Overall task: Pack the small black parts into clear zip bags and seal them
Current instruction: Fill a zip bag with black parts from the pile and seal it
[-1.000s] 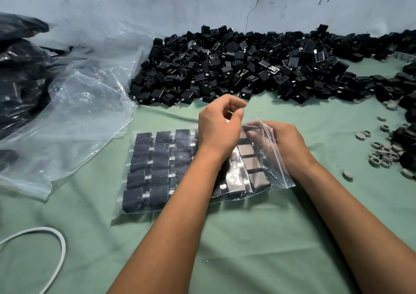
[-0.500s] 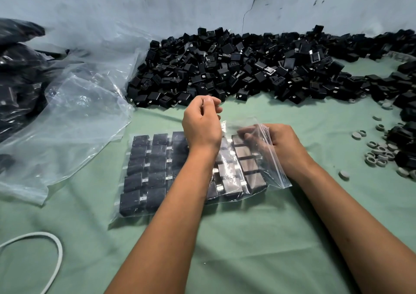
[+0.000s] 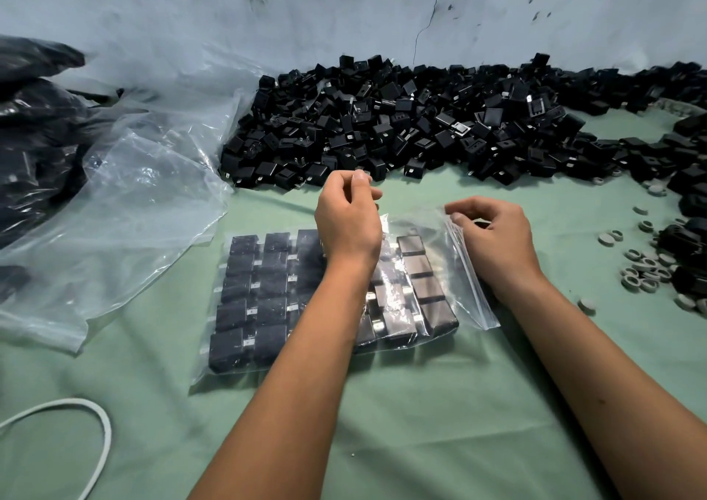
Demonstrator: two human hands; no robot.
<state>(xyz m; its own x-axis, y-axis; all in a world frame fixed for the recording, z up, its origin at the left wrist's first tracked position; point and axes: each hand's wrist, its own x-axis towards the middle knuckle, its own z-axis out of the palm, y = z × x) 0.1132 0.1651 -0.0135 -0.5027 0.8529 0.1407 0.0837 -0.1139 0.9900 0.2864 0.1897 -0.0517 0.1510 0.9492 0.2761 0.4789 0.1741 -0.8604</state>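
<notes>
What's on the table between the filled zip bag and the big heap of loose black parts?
In the head view, only bare green cloth between the zip bag and the heap; the left hand hangs over that strip.

No text, label, brand, number or sign can be read anywhere in view; the black parts (image 3: 401, 124) heaped by the wall show only plain faces and small metal tabs, too small to carry legible marks; the clear zip bag (image 3: 428, 239) and the parts inside it bear no visible print; the loose plastic sheet (image 3: 126, 209) at left is unmarked.
</notes>
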